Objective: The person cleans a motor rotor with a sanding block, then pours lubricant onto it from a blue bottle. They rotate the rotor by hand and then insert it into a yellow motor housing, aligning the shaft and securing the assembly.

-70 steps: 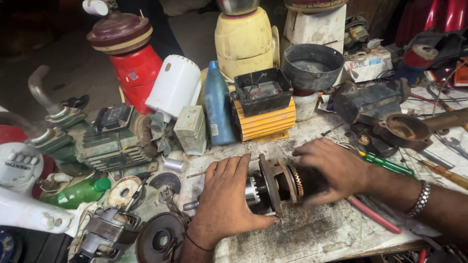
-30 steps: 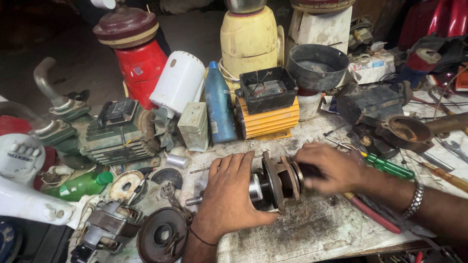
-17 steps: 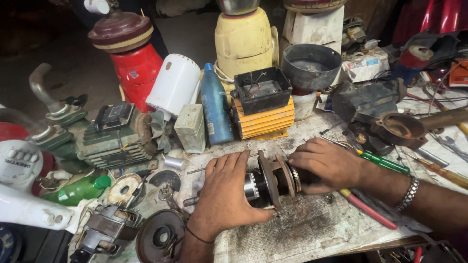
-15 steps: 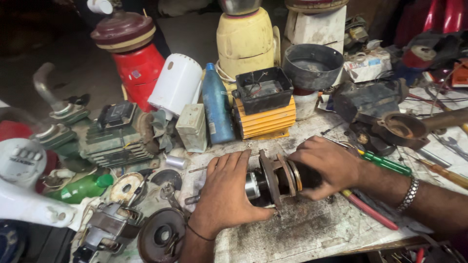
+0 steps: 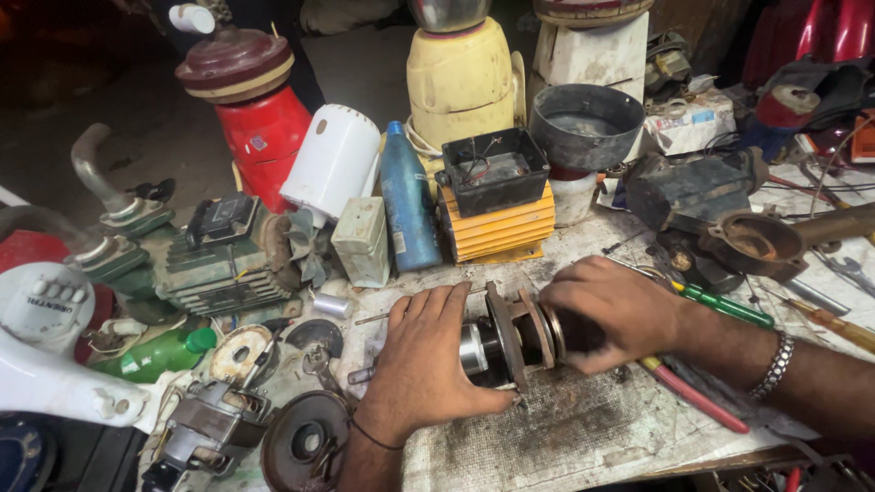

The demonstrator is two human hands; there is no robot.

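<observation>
Little has moved: left hand [image 5: 428, 360] and right hand [image 5: 611, 310] still grip the motor assembly [image 5: 510, 337] tightly.

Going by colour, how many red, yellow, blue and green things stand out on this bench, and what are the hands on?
Red: 1, the red canister
Yellow: 2, the yellow mixer base and yellow finned box
Blue: 1, the blue bottle
Green: 2, the green bottle and green screwdriver
Total: 6
The left hand and right hand both grip the motor part.
</observation>
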